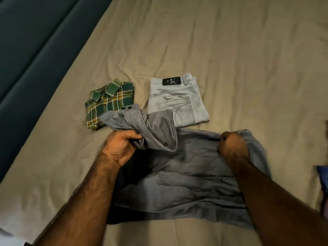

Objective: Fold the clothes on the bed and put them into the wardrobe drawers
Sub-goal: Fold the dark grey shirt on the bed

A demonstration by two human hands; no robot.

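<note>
1. A grey woven button-up shirt [186, 183] lies spread across the wrinkled tan bedsheet [230, 59] directly in front of the person; it serves as the landmark here.
2. The left hand [122, 148] is at the shirt's upper left corner, fingers curled tight round a bunched grey sleeve [142, 125]. The sleeve's cuff, with two dark buttons [126, 108], sticks up and away from the shirt body.
3. The right hand [232, 148] is at the shirt's upper right edge, fingers and thumb curled and pinching a fold of the grey cloth. How much cloth is caught under the palm cannot be told.
4. Both bare forearms reach over the shirt from its near side.
5. A folded green and yellow plaid flannel shirt [108, 102] rests on the sheet just beyond the grey shirt's upper left corner; the raised cuff overlaps its near edge in this view.
6. A folded pair of light grey denim jeans [175, 102] with a black waistband patch [171, 81] lies just beyond the grey shirt's top edge, to the right of the plaid shirt and apart from it.
7. A dark teal padded headboard [32, 55] runs along the bed well to the left of the grey shirt.
8. A blue cloth item [323, 176] shows at the picture's edge to the right of the grey shirt; what it is cannot be told.
</note>
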